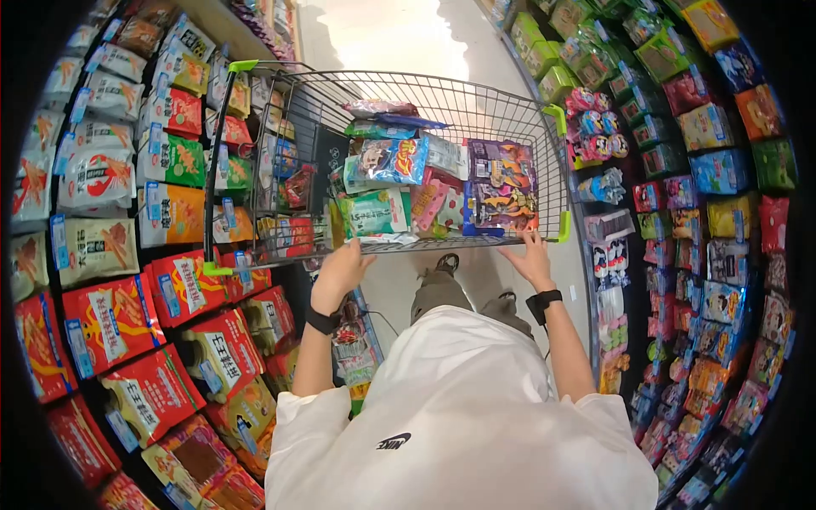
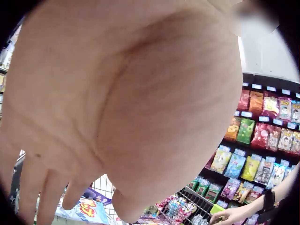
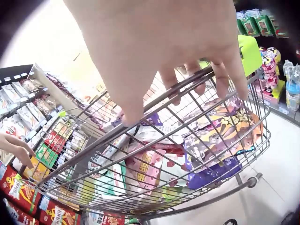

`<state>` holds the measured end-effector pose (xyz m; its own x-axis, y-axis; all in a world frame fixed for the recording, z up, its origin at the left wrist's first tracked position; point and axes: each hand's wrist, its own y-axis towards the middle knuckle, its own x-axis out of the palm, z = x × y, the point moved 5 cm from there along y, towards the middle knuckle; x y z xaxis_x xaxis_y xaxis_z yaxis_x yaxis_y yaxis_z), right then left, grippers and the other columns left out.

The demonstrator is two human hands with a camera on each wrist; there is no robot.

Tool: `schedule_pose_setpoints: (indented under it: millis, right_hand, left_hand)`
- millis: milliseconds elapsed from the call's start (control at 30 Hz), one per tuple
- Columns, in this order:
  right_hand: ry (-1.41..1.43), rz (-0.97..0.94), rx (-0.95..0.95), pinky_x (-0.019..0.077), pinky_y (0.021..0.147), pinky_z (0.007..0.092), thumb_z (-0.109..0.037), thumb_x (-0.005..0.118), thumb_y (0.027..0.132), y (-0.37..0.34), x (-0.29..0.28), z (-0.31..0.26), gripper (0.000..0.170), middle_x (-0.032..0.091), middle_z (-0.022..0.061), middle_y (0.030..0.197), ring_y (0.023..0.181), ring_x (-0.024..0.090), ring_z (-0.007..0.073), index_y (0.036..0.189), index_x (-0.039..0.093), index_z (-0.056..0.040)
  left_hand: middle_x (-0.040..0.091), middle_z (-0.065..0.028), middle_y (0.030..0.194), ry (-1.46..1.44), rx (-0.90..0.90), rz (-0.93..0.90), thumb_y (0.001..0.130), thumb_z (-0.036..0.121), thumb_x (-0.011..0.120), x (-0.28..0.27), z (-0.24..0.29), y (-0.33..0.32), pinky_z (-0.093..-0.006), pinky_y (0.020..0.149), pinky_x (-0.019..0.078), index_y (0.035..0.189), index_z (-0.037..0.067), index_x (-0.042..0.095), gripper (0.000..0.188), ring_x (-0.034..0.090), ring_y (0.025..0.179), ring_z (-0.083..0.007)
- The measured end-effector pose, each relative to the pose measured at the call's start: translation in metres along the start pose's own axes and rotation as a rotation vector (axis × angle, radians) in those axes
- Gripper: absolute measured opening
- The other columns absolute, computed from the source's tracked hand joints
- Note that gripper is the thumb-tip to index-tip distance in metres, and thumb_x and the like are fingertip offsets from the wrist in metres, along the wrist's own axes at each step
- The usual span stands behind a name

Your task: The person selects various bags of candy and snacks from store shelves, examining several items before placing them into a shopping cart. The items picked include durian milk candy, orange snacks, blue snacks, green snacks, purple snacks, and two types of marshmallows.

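A wire shopping cart (image 1: 399, 78) with green corner pieces stands in front of the person and holds several snack packs. My right hand (image 1: 535, 262) grips the cart's near rim, fingers over the bar and thumb on the near side. At the rim's left part, my left hand (image 1: 338, 274) has loosely extended fingers, its thumb apart. Its palm fills most of the left wrist view. Inside the cart lie a blue and white bag (image 1: 393, 160), a green and white bag (image 1: 374, 212), pink packs (image 3: 144, 168) and purple packs with cartoon figures (image 1: 501, 195).
Snack shelves line both sides of the aisle, with red bags (image 1: 110, 323) close at left and small colourful packs (image 1: 722, 302) at right. Pale floor (image 1: 382, 34) runs ahead past the cart. The person's shoe (image 1: 447, 263) is under the near rim.
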<state>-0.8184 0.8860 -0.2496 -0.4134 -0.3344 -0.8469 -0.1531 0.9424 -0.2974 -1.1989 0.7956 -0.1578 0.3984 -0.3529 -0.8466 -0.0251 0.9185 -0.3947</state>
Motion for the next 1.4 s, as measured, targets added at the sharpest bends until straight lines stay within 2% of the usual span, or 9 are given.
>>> schedule_pose_setpoints:
  millis: [200,400,500,667,933,1067,1167,1300,1400]
  right_hand:
    - [0.081,0.054,0.180,0.0426,0.087,0.0459,-0.055,0.067,0.073,-0.044,0.007,0.045,0.058,0.048,0.0153,0.111,0.106,0.046,0.0353,0.101,0.058,-0.0056]
    - [0.118,0.203,0.301,0.0428,0.085,0.0459,-0.056,0.068,0.071,-0.108,0.014,0.084,0.060,0.047,0.0172,0.106,0.101,0.046,0.0379,0.095,0.059,-0.0023]
    - [0.108,0.285,0.304,0.0436,0.082,0.0459,-0.058,0.069,0.067,-0.141,0.047,0.088,0.062,0.048,0.0164,0.102,0.096,0.049,0.0361,0.092,0.060,-0.0023]
    - [0.088,0.427,0.337,0.0446,0.078,0.0433,-0.063,0.068,0.065,-0.211,0.081,0.117,0.066,0.049,0.0159,0.099,0.093,0.050,0.0347,0.092,0.062,-0.0029]
    - [0.068,0.510,0.374,0.0447,0.080,0.0454,-0.062,0.065,0.070,-0.278,0.076,0.143,0.065,0.044,0.0172,0.104,0.095,0.045,0.0363,0.097,0.061,-0.0026]
    - [0.149,0.379,0.445,0.0430,0.087,0.0459,-0.066,0.062,0.070,-0.306,0.080,0.161,0.070,0.033,0.0201,0.135,0.101,0.044,0.0383,0.105,0.062,-0.0053]
    - [0.167,0.498,0.421,0.0408,0.085,0.0440,-0.059,0.066,0.071,-0.324,0.077,0.175,0.063,0.045,0.0177,0.105,0.097,0.042,0.0356,0.098,0.063,-0.0024]
    - [0.209,0.527,0.377,0.0398,0.086,0.0463,-0.052,0.071,0.070,-0.340,0.060,0.187,0.057,0.046,0.0205,0.111,0.098,0.042,0.0373,0.097,0.064,-0.0027]
    - [0.170,0.593,0.318,0.0392,0.087,0.0455,-0.054,0.071,0.068,-0.336,0.053,0.201,0.061,0.045,0.0209,0.118,0.099,0.042,0.0386,0.102,0.062,-0.0031]
  left_hand:
    - [0.060,-0.0274,0.082,0.090,0.148,-0.133,0.088,0.024,0.057,0.005,0.023,0.056,-0.0485,0.068,0.0455,0.096,-0.006,0.048,0.032,0.058,0.081,-0.0424]
    - [0.061,-0.0273,0.098,0.154,0.311,-0.461,0.076,0.017,0.061,0.178,-0.010,0.154,-0.0462,0.081,0.0472,0.098,-0.002,0.060,0.029,0.059,0.094,-0.0413]
    - [0.056,-0.0270,0.102,0.285,0.461,-0.309,0.074,0.020,0.063,0.243,-0.045,0.178,-0.0461,0.082,0.0459,0.087,-0.001,0.063,0.025,0.055,0.097,-0.0411]
    - [0.049,-0.0218,0.114,0.386,0.632,-0.074,0.059,0.049,0.075,0.325,-0.068,0.164,-0.0473,0.085,0.0405,0.109,0.000,0.058,0.072,0.050,0.103,-0.0369]
    - [0.046,-0.0189,0.122,0.395,0.250,-0.327,0.059,0.042,0.075,0.330,-0.002,0.132,-0.0493,0.094,0.0387,0.123,0.002,0.037,0.084,0.041,0.116,-0.0399]
    - [0.052,-0.0151,0.117,0.455,0.363,-0.261,0.064,0.040,0.073,0.349,0.022,0.126,-0.0483,0.092,0.0396,0.114,0.004,0.050,0.066,0.045,0.113,-0.0362]
    - [0.058,-0.0136,0.112,0.438,0.433,-0.256,0.065,0.041,0.074,0.351,0.037,0.111,-0.0473,0.091,0.0407,0.102,0.005,0.061,0.053,0.049,0.111,-0.0341]
    - [0.055,-0.0223,0.116,0.403,0.407,-0.470,0.065,0.041,0.074,0.355,0.058,0.092,-0.0459,0.090,0.0437,0.116,0.000,0.053,0.068,0.053,0.106,-0.0399]
    - [0.053,-0.0273,0.115,0.167,0.374,-0.224,0.067,0.032,0.072,0.328,0.103,0.067,-0.0474,0.088,0.0431,0.113,-0.005,0.051,0.063,0.051,0.107,-0.0418]
